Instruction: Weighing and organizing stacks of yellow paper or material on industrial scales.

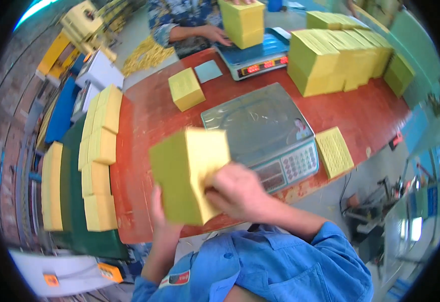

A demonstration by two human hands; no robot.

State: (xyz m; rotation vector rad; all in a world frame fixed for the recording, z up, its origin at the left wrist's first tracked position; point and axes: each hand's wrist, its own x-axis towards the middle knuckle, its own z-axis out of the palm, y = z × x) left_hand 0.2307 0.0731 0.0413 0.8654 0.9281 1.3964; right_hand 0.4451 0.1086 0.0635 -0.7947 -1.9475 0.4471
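A thick stack of yellow paper (174, 173) is held up over the near edge of the red table, tilted, with one pale side turned to the right. My left hand (163, 215) grips it from the lower left; most of its fingers are hidden behind the stack. Against the right side, my right hand (237, 192) is closed with curled fingers on the paper's edge, slightly blurred. Just beyond sits a weighing scale (260, 123) with a bare metal plate and a keypad facing me. Another yellow paper block (186, 89) lies beyond, beside a light blue sheet (208, 71).
Across the red table (144, 110), a co-worker's hand (215, 35) touches a yellow block (243, 25) on a second scale (260, 53). Stacked blocks (330, 63) fill the far right. A flat yellow block (334, 152) lies right of my scale. Rows of blocks (99, 148) line the left.
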